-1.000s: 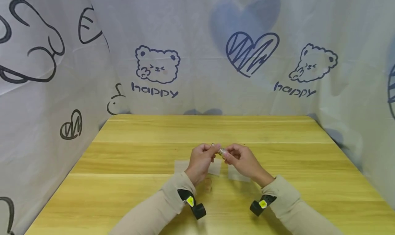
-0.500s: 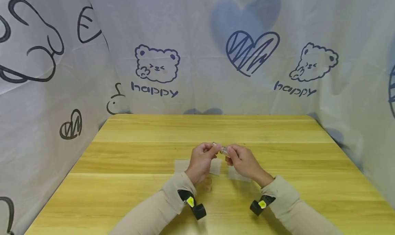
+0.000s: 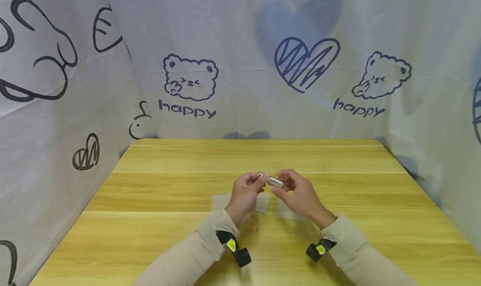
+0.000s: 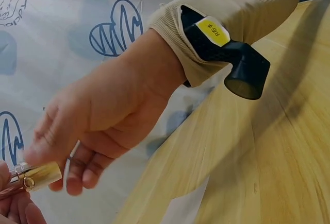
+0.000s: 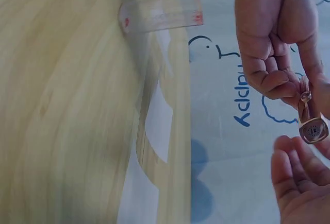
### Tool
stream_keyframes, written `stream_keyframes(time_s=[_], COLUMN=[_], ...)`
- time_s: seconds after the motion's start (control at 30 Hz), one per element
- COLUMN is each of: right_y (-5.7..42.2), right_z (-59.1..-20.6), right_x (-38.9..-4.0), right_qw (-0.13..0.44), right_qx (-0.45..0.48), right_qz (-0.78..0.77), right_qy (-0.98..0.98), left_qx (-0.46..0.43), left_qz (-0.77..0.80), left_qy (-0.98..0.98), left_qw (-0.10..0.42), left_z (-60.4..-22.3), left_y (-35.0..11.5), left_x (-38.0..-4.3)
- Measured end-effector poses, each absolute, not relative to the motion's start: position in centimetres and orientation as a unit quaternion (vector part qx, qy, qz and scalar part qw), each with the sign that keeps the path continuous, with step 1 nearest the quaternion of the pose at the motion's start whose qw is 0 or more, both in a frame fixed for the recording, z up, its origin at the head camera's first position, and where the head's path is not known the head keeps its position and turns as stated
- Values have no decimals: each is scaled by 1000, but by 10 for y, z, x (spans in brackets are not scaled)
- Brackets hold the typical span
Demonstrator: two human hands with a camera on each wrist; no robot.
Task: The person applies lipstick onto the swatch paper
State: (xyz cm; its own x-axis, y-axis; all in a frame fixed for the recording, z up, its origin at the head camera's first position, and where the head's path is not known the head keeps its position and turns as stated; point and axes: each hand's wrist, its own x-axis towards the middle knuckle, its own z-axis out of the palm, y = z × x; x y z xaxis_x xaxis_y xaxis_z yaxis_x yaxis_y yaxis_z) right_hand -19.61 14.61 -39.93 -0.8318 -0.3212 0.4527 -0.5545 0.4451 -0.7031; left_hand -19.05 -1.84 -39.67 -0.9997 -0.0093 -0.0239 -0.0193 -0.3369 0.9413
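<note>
Tube [image 3: 276, 182] in left hand [image 3: 244, 194], papers [image 3: 288, 211], box [image 3: 253, 226] below

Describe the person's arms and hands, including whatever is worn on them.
The left hand and right hand wear no gloves. Both arms have long beige sleeves; the right cuff looks ribbed in the left wrist view. Each wrist carries a black strap, a stubby black attachment and a yellow label.

Tube [image 3: 277, 182] in left hand [image 3: 245, 193], sheets [image 3: 289, 211] on table [image 3: 150, 194], curtain [image 3: 240, 35] behind
</note>
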Motion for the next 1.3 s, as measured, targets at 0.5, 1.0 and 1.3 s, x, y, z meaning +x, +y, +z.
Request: stream_keyframes(time_s=[0.5,1.0,1.3], right_y=[146,143,145], right_z=[-405,-403,-401], right_x=[-200,-199,-198], right_qw=[147,162,126], right_qx=[293,286,287], right_qz=[438,423,441], right_qy=[-837,-845,-841], left_qx=[-12,-27,-15], left_qz=[824,830,829], left_qy=[567,557,558], left_qw=[12,18,25], left_z=[-397,-399,-398], left_y=[-18,-22,-22], left_x=[-189,-190,-190])
